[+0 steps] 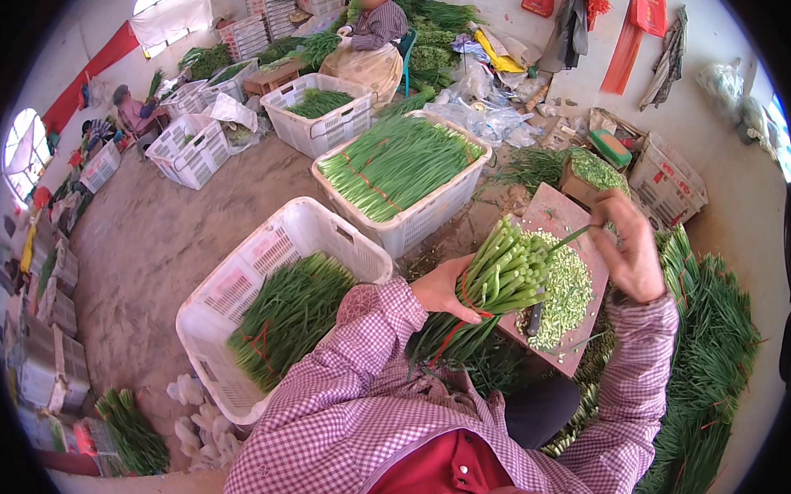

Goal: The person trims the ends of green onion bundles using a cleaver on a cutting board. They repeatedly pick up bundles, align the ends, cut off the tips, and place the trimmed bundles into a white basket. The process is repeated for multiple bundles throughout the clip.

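My left hand (446,291) is wrapped around a thick bundle of green stalks (507,269), bound with a red tie, its cut ends pointing up and to the right. To the right of the bundle, my right hand (621,245) is raised, with a single green leaf or stalk (571,236) pinched between thumb and finger; its other end reaches the bundle's edge. Under the bundle lies a reddish board (585,332), strewn with chopped stalk ends (564,293). A knife's dark handle (534,319) shows on the board; its blade is hidden.
A white crate (283,215) with tied greens stands at left, a fuller crate (401,230) behind it. More bundles (712,340) are heaped at right. A box of cuttings (579,187) stands beyond the board. One person (378,25) sits at the back; others sit farther left.
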